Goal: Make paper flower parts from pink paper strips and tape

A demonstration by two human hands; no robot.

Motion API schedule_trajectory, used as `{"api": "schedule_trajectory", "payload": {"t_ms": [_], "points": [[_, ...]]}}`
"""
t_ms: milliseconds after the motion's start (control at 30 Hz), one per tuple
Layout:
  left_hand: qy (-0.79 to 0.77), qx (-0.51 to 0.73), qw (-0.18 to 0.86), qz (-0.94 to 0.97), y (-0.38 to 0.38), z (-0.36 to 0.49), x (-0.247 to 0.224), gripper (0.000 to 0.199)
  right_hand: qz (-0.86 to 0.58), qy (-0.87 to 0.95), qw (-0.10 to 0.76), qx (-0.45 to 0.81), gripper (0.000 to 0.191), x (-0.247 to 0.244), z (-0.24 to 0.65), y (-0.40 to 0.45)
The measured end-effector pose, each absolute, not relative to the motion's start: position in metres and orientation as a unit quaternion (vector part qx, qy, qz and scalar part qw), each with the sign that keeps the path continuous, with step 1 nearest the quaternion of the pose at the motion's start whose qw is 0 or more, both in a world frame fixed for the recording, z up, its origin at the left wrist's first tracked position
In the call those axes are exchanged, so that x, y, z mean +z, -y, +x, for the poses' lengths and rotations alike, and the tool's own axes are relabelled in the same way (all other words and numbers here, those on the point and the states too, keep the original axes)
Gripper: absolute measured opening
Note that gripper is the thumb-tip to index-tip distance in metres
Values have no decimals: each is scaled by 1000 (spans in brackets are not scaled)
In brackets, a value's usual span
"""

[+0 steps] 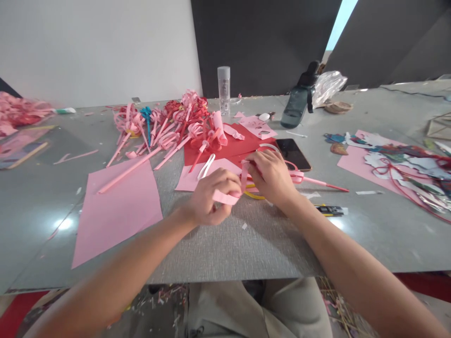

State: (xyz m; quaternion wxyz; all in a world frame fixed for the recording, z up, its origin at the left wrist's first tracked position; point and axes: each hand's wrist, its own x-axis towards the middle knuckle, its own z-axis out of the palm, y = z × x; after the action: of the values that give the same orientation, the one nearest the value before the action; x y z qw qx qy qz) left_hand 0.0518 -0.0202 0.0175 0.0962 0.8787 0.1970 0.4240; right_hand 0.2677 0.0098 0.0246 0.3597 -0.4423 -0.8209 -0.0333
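Between my hands runs a pink paper strip (226, 197), one end curling out past the fingers of my left hand (215, 197). That hand is closed around the strip. My right hand (272, 174) pinches the strip's upper part with bent fingers, its back toward me. Under and beside the right hand lie a pink paper flower on a stick (312, 181) and a yellow loop (254, 195), partly hidden. Just beyond the left hand, a white loop (206, 167) rests on a pink paper sheet (186, 178).
Many pink and red paper flowers (169, 126) are piled at the back left. A pink sheet (118, 211) lies at left. To the right are a phone (294, 155), a utility knife (331, 210) and paper cutouts (394, 164). Behind stand a clear bottle (224, 91) and a tilted dark bottle (296, 105).
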Motion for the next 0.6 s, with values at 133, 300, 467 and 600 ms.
{"api": "schedule_trajectory", "payload": {"t_ms": [133,300,467,600], "points": [[-121,306,56,943,32,59,24,20,-465,799,378,-37,16,27,269,-10],[-99,277,88,952,41,66,22,19,-456,807,372,-41,19,28,270,-11],[-289,405,367,786,34,69,9,21,-424,831,358,-42,21,27,268,-9],[-398,471,392,682,21,71,0,22,-411,843,345,-38,22,28,266,-5]]}}
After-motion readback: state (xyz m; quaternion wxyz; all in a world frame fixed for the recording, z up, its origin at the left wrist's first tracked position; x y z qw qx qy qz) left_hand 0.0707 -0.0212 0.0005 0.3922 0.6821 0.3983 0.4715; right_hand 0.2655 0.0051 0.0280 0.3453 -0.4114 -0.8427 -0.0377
